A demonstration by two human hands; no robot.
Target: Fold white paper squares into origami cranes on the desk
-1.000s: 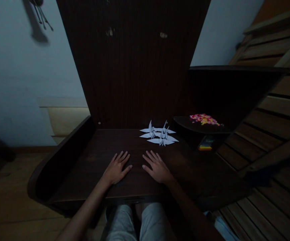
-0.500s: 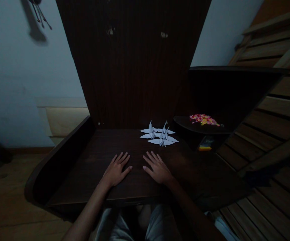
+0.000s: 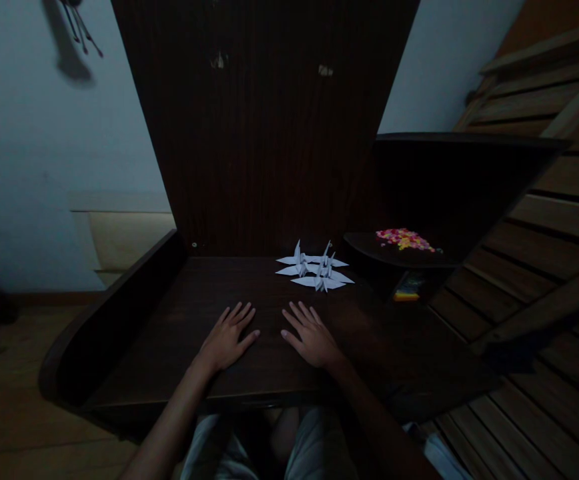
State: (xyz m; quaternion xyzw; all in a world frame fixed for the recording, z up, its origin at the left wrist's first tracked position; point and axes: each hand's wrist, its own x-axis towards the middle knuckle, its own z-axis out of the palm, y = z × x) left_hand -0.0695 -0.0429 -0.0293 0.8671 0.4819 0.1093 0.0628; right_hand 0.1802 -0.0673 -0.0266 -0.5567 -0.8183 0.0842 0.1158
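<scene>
Left hand (image 3: pixel 227 341), right hand (image 3: pixel 314 339) lying spread on desk (image 3: pixel 269 370); cranes (image 3: pixel 321 283) standing toward desk's back, outstretched wings (image 3: pixel 304 282) probably steadying them.

Dim light, pale wall (image 3: pixel 14 153), wooden floor (image 3: pixel 34 413)

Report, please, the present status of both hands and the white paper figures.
Left hand and right hand palm-down on desk, fingers spread, holding nothing. White paper figures beyond right hand, untouched. Colourful bits aside, on shelf.
</scene>
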